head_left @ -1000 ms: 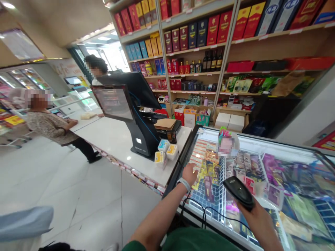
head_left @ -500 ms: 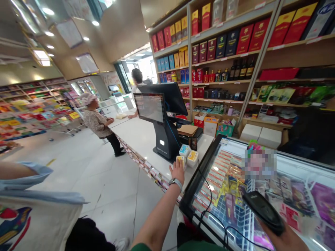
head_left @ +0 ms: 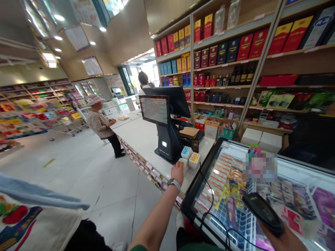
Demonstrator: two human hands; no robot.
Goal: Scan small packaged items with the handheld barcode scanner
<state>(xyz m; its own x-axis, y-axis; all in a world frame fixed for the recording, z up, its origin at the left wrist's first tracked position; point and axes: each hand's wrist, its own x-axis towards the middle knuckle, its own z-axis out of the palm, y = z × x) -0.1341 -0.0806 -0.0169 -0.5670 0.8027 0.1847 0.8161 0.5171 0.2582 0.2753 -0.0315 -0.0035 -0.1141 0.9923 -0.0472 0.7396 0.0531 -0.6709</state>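
On the white bench [head_left: 141,143], at one o'clock from the left hand [head_left: 178,173], the near tub [head_left: 184,163] is touched by bent fingers; whether it is firmly gripped cannot be told. At twelve and two o'clock from it, a blue-labelled tub [head_left: 186,152] and a yellow-labelled tub [head_left: 194,159] are set close, so either could be knocked by a sideways drag. At four o'clock from the left hand, a black scanner [head_left: 263,212] is held in the right hand's [head_left: 282,238] wrapped fingers. Over the freezer [head_left: 187,205] edge a loose cable [head_left: 212,195] is draped; the tubs could be swept by it if it were pulled.
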